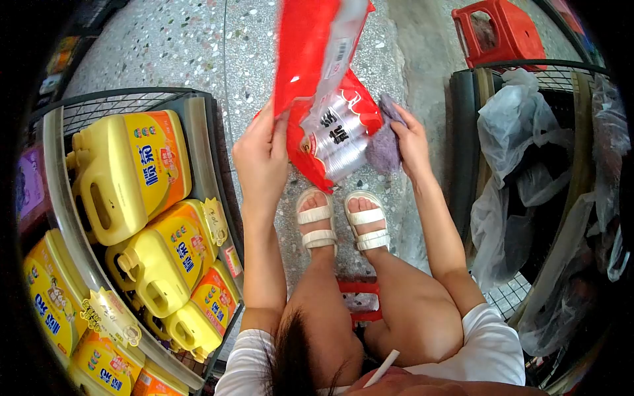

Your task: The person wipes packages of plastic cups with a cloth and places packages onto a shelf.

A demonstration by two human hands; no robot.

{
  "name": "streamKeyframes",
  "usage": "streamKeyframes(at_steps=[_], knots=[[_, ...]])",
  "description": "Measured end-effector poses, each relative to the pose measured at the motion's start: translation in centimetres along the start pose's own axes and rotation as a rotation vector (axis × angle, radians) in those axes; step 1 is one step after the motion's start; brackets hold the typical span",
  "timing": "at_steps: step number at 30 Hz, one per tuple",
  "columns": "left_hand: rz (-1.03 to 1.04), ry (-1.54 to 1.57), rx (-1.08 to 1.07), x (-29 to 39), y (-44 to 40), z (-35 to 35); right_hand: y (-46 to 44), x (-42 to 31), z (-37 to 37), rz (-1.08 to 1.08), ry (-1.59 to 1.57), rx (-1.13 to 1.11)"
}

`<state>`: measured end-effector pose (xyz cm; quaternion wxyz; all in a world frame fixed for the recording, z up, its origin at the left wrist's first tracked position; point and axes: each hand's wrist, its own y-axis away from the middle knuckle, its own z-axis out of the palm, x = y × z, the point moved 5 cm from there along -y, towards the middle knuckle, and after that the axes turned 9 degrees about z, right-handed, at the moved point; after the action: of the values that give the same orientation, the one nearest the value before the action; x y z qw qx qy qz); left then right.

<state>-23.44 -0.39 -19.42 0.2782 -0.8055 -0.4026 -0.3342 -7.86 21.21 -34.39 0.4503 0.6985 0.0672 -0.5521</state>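
My left hand (261,148) is closed on the edge of a red and clear plastic package (347,135) with black characters. Through its clear part shows what looks like a stack of clear disposable cups. The package's upper part, red with a barcode strip, rises to the top of the view and is slightly blurred. A crumpled purple cloth (383,148) is gripped in my right hand (413,142), against the package's right side. Both hands are above the floor, in front of my sandals (317,218).
On the left, a wire shelf (198,109) holds several yellow detergent jugs (142,168). To the right, another rack contains crumpled clear plastic bags (515,125). A red plastic stool (508,33) stands at the upper right. Something red (360,288) shows between my legs.
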Motion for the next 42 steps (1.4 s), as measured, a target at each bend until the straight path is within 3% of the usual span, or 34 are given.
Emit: streamKeyframes(at_steps=[2, 6, 13, 20, 24, 27, 29, 32, 35, 36, 38, 41, 42], knots=[[0.237, -0.164, 0.046, 1.8, -0.5, 0.1, 0.7, -2.5, 2.7, 0.114, -0.206, -0.127], [0.369, -0.344, -0.135, 2.7, 0.3, 2.1, 0.8, -5.1, 5.7, 0.219, -0.387, -0.239], [0.435, -0.328, -0.147, 0.7, 4.9, 5.5, 0.6, 0.4, 4.6, 0.354, -0.605, -0.186], [0.384, -0.288, -0.259, -2.4, 9.5, 10.6, -0.6, 8.9, -0.4, 0.445, -0.472, -0.061], [0.376, -0.287, -0.295, -4.3, 11.7, 13.2, 0.5, 7.8, -3.1, 0.512, -0.419, 0.104], [0.37, -0.3, -0.341, -5.1, 12.8, 14.2, 0.9, 7.7, -5.6, 0.369, -0.388, 0.04], [0.361, -0.297, -0.407, -5.2, 13.1, 13.9, 1.2, 8.0, -8.3, 0.332, -0.298, 0.165], [0.32, -0.044, -0.361, -5.3, 13.2, 11.9, 2.1, 8.0, -10.8, 0.216, -0.203, 0.367], [0.193, -0.186, -0.096, -7.4, 14.3, 9.5, 3.4, 6.9, -10.4, -0.129, 0.172, 0.494], [0.102, -0.176, -0.044, -8.0, 14.4, 8.9, 4.7, 4.7, -8.3, -0.291, 0.339, 0.438], [-0.086, -0.165, 0.062, -8.9, 14.7, 7.7, 6.3, 3.3, -4.2, -0.416, 0.443, 0.266], [-0.596, 0.68, 0.196, -13.4, 17.6, 10.3, 8.3, 2.8, 2.4, -0.684, 0.657, 0.018], [-0.68, 0.782, 0.166, -13.4, 17.7, 10.6, 8.9, 3.1, 4.3, -0.744, 0.74, -0.075]])
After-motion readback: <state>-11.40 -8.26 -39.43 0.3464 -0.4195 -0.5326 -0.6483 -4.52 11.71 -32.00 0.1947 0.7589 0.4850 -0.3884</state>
